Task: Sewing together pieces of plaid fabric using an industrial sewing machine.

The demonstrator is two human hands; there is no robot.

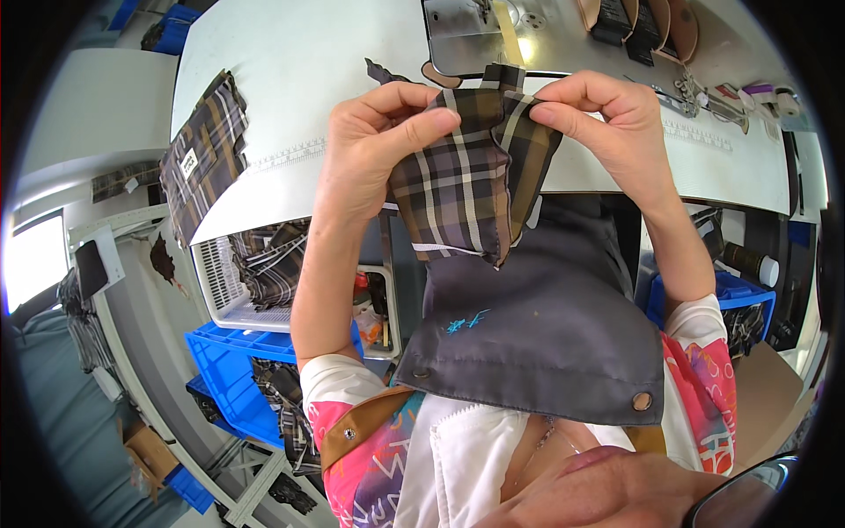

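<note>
The premises are a sewing workshop. Evidence: the metal bed of a sewing machine (458, 55) stands at the far edge of a white worktable (273, 101), its work area lit. Ruler markings (286, 155) run along the tabletop. Spools (787, 104) and small metal tools (687, 92) lie at the right. Cut plaid cloth (207, 150) hangs over the table's left edge; more is heaped in a white plastic basket (214, 280) and in blue crates (216, 365) below. The person seated at the table wears a dark grey apron (537, 361) and holds a plaid piece (453, 194) of similar cloth.
</note>
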